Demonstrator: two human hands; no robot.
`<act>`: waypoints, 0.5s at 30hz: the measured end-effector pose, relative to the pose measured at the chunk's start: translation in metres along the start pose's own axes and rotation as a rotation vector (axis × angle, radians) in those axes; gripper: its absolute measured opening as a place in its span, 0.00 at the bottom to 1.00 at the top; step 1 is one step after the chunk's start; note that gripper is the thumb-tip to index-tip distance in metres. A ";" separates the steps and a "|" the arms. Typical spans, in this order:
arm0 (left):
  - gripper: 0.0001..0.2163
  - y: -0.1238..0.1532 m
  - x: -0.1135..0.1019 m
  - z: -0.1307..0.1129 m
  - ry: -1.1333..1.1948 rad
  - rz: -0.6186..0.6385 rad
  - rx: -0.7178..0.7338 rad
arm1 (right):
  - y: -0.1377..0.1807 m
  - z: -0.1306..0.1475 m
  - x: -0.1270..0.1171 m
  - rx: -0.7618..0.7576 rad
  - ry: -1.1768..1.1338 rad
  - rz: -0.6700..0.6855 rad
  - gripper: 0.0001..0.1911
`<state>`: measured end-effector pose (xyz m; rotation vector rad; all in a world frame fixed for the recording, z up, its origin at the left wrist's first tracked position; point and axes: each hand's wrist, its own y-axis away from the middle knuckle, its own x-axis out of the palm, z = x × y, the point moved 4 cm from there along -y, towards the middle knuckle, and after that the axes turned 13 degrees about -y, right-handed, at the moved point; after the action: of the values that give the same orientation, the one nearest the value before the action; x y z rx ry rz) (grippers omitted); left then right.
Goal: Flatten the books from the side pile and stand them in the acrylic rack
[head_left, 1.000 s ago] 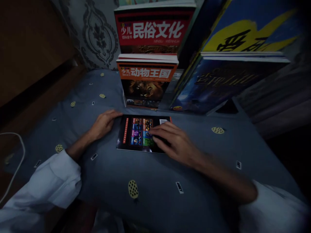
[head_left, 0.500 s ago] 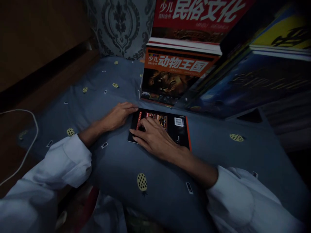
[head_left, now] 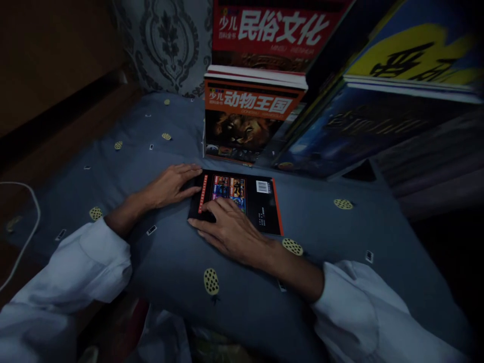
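A black book (head_left: 254,204) with an orange-red spine lies flat on the blue cloth, its barcode and small colour pictures facing up. My left hand (head_left: 172,186) rests open at the book's left edge, fingertips touching near the top corner. Lower down, my right hand (head_left: 230,224) lies over the near left part of the cover, fingers apart and pressed on it; it hides some of the pictures. Just behind the book stands an upright book with a lion on its orange-topped cover (head_left: 245,118).
A red-covered book (head_left: 272,43) stands behind the lion book. At the right lean dark blue books (head_left: 351,121) and a yellow and blue one (head_left: 408,55). The blue cloth (head_left: 166,257) has pineapple prints. A white cable (head_left: 33,222) hangs at left; a patterned cushion (head_left: 170,45) is behind.
My right hand has slid down the cover toward the near edge, uncovering more pictures. The left thumb has spread away from the fingers. The whole view has shifted slightly.
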<state>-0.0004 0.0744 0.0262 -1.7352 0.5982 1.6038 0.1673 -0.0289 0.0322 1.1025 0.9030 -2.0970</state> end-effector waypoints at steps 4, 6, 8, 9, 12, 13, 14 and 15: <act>0.30 0.004 0.001 0.000 -0.018 0.041 -0.028 | 0.012 -0.005 -0.009 0.013 -0.071 -0.029 0.16; 0.31 0.005 0.000 -0.001 -0.031 0.047 -0.035 | 0.022 -0.019 -0.018 0.070 -0.091 -0.080 0.17; 0.31 0.006 0.000 -0.002 -0.058 0.057 -0.051 | 0.034 -0.041 -0.029 0.183 -0.068 -0.162 0.19; 0.30 0.005 -0.001 -0.004 -0.076 0.060 -0.064 | 0.041 -0.052 -0.033 0.246 -0.037 -0.193 0.21; 0.26 -0.003 -0.004 -0.018 -0.125 0.048 -0.077 | 0.059 -0.081 -0.041 0.431 0.069 -0.251 0.25; 0.26 -0.009 -0.005 -0.026 -0.131 0.041 -0.058 | 0.063 -0.088 -0.041 0.479 0.093 -0.257 0.26; 0.25 -0.015 -0.005 -0.037 -0.131 0.038 -0.026 | 0.066 -0.092 -0.041 0.515 0.110 -0.258 0.27; 0.25 -0.022 -0.004 -0.048 -0.128 0.041 0.019 | 0.068 -0.095 -0.039 0.536 0.123 -0.255 0.29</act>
<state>0.0475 0.0524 0.0339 -1.6018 0.5882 1.7181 0.2802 0.0131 0.0061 1.4561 0.5656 -2.5966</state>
